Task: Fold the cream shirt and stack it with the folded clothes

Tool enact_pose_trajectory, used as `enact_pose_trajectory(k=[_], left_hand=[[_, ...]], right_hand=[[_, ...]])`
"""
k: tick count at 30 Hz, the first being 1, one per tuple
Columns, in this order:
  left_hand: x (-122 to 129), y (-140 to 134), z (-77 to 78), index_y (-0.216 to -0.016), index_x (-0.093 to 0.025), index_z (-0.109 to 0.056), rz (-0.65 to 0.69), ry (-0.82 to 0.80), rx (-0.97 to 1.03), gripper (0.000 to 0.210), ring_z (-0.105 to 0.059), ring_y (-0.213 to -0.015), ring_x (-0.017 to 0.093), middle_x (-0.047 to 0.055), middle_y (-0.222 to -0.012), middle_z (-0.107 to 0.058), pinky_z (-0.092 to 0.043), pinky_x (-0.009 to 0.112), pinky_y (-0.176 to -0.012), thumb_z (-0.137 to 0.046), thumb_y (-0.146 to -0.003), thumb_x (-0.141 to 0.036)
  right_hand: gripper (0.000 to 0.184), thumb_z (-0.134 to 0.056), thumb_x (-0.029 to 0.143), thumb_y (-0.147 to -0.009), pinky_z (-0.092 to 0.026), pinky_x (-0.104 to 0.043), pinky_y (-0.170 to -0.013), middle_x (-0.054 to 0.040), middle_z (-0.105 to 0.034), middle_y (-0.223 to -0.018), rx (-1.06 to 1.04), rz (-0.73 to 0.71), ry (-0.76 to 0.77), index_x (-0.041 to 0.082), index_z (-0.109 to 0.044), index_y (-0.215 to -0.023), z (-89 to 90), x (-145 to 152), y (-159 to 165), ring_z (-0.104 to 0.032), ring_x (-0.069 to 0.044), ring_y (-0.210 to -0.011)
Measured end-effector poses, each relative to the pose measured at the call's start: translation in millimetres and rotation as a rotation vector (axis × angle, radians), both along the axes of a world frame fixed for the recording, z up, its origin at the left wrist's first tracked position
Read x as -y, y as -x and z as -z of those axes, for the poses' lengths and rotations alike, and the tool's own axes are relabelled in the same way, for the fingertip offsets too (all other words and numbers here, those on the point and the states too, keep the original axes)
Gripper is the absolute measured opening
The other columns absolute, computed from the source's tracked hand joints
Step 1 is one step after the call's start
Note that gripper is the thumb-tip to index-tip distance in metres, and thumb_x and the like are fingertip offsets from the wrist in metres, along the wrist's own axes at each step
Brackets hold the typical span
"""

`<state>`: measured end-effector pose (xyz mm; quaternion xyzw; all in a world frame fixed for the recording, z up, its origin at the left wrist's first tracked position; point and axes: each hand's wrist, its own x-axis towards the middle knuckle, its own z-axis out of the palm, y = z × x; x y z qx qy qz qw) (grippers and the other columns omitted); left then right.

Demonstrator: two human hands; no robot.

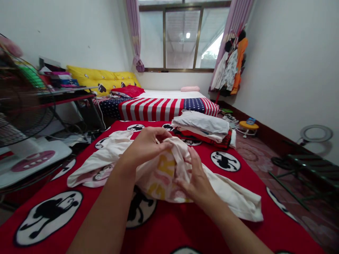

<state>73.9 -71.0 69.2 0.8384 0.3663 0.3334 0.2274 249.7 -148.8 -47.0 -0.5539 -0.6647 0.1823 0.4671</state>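
A white long-sleeved shirt [156,173] with yellow and pink lettering lies bunched on the red blanket [87,218], its sleeves spread out to the left and right. My left hand [150,143] pinches the fabric near the upper middle, thumb and fingers closed on it. Lower and to the right, my right hand [194,174] grips a fold of the same shirt between thumb and fingers. Part of the shirt is raised between both hands. Some fingertips are hidden in the folds.
Behind the shirt to the right sits a stack of folded clothes [202,125]. A fan [23,106] stands at the left, by a cluttered desk [66,91]. A bed with a striped cover [153,108] is under the window. A dark folding stool [312,169] stands on the right.
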Motion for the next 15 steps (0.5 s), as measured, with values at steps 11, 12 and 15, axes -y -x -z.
enact_pose_trajectory(k=[11,12,15], left_hand=[[17,-3,-9.8,-0.089,-0.017,-0.070,0.116,0.035,0.022,0.024,-0.063,-0.071,0.014,0.003,-0.079,-0.070,-0.047,0.021,-0.061,-0.065,-0.079,-0.038],[12,-1,-7.1,-0.091,-0.017,-0.070,0.088,0.028,-0.011,0.025,-0.063,-0.072,0.015,0.003,-0.081,-0.070,-0.047,0.021,-0.062,-0.064,-0.080,-0.039],[-1,3,4.7,-0.102,-0.018,-0.069,0.092,0.030,-0.184,0.032,-0.065,-0.081,0.018,0.005,-0.094,-0.071,-0.048,0.024,-0.067,-0.065,-0.078,-0.040]], right_hand=[[0.027,-0.050,0.027,-0.083,-0.047,-0.030,-0.071,-0.0031,-0.072,-0.090,-0.180,0.150,-0.040,0.020,-0.071,-0.098,-44.1,1,-66,-0.063,-0.021,-0.082],[0.027,-0.051,0.028,-0.083,-0.047,-0.030,-0.071,-0.0028,-0.071,-0.091,-0.207,0.177,-0.091,0.021,-0.071,-0.099,-50.4,5,-70,-0.063,-0.021,-0.083],[0.021,-0.057,0.029,-0.081,-0.046,-0.032,-0.082,-0.0029,-0.071,-0.098,-0.149,0.119,-0.255,0.023,-0.074,-0.091,-76.4,19,-75,-0.061,-0.023,-0.095]])
